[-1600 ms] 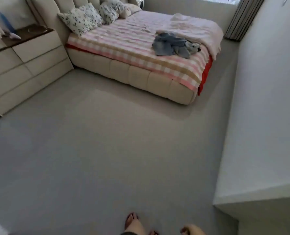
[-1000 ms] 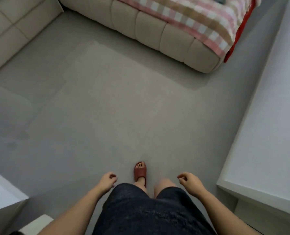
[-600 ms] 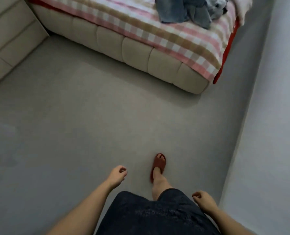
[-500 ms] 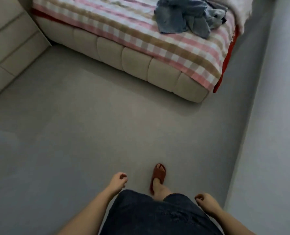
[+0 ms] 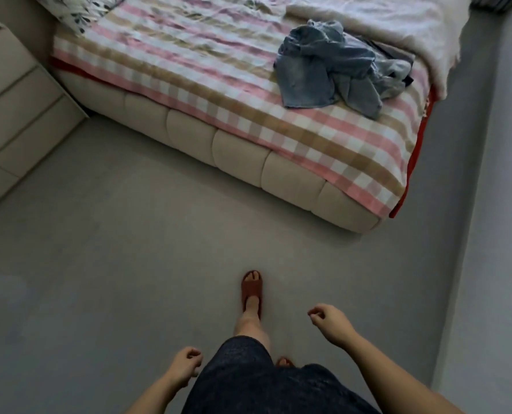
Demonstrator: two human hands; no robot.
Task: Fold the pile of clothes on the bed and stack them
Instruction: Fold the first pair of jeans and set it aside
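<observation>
I am noting the pile of clothes (image 5: pixel 335 76) lying on the bed (image 5: pixel 237 150) at one o'clock, long axis running nine-to-three, well apart from both hands. Left hand (image 5: pixel 186 366) and right hand (image 5: pixel 329 322) are hanging loosely curled, empty; the right is nearer.

We can read no text, label, brand or number here. The checked bedspread (image 5: pixel 219 94), the pile of clothes (image 5: pixel 332 73) and the drawer unit (image 5: pixel 15 109) show only pattern and plain surface, with no lettering we can make out.
</observation>
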